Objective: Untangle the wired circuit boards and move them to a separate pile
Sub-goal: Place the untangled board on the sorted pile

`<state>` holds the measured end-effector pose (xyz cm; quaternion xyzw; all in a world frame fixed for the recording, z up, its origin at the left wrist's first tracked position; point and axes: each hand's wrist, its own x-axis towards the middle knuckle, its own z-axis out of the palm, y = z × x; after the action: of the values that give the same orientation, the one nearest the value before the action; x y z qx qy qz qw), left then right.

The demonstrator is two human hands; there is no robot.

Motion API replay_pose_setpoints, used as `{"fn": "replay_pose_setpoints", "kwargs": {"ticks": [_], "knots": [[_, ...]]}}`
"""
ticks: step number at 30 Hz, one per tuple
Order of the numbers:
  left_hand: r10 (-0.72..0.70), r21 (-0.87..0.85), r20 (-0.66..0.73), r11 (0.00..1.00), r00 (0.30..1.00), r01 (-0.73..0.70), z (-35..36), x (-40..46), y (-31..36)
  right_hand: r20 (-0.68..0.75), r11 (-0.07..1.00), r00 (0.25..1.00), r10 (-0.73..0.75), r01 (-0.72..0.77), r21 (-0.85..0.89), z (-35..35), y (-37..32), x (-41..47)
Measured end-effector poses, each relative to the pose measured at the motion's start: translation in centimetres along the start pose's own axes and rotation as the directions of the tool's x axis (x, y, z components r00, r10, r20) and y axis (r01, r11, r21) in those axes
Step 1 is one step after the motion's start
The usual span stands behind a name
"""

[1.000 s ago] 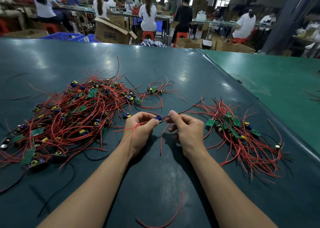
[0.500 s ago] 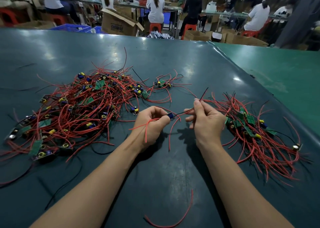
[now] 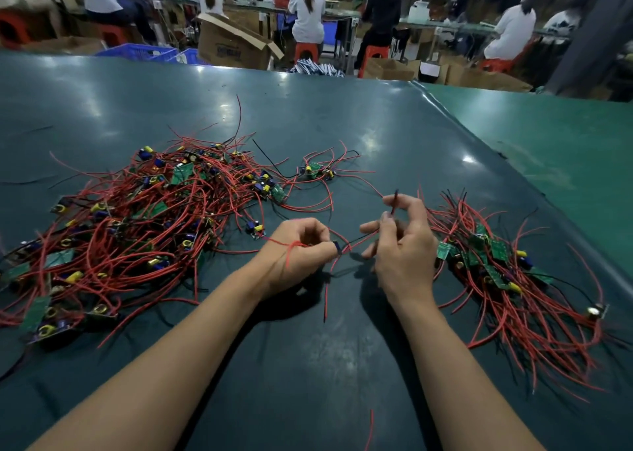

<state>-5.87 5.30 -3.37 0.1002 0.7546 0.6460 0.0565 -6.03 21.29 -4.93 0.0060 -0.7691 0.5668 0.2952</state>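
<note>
A big tangle of small green circuit boards with red and black wires (image 3: pixel 137 231) covers the table's left half. A smaller sorted pile (image 3: pixel 507 279) lies to the right. Between them my left hand (image 3: pixel 298 251) grips one small board (image 3: pixel 337 246) with red wires trailing over its wrist. My right hand (image 3: pixel 400 248) pinches that board's wires (image 3: pixel 394 203), their ends sticking up past the fingers. Another red wire hangs down from the board toward me.
A single wired board (image 3: pixel 317 171) lies apart behind my hands. A loose red wire (image 3: pixel 370 430) lies near the front edge. The dark green table (image 3: pixel 308 114) meets a lighter green table (image 3: pixel 548 142) on the right. People sit at benches beyond.
My right hand has drawn the wires away from the left hand and lifted their ends. The left hand has stayed on the board.
</note>
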Motion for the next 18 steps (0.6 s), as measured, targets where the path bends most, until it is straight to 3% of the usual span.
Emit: {"fn": "replay_pose_setpoints", "kwargs": {"ticks": [4, 10, 18], "knots": [[-0.044, -0.260, 0.012, 0.965, 0.999, 0.046, -1.1, 0.4, -0.6, -0.023, 1.000, 0.999, -0.023, 0.024, 0.017, -0.3, -0.2, 0.2], [-0.053, -0.394, -0.003, 0.918, 0.999, 0.048, -1.1, 0.6, -0.9, -0.074, 0.997, 0.997, 0.032, -0.026, 0.075, -0.7, -0.6, 0.4], [-0.025, -0.372, 0.018, 0.928, 1.000, 0.030, -1.3, 0.7, -1.5, 0.021, 0.955, 0.991, 0.132, -0.133, 0.267, -1.0, -1.2, 0.4]]}}
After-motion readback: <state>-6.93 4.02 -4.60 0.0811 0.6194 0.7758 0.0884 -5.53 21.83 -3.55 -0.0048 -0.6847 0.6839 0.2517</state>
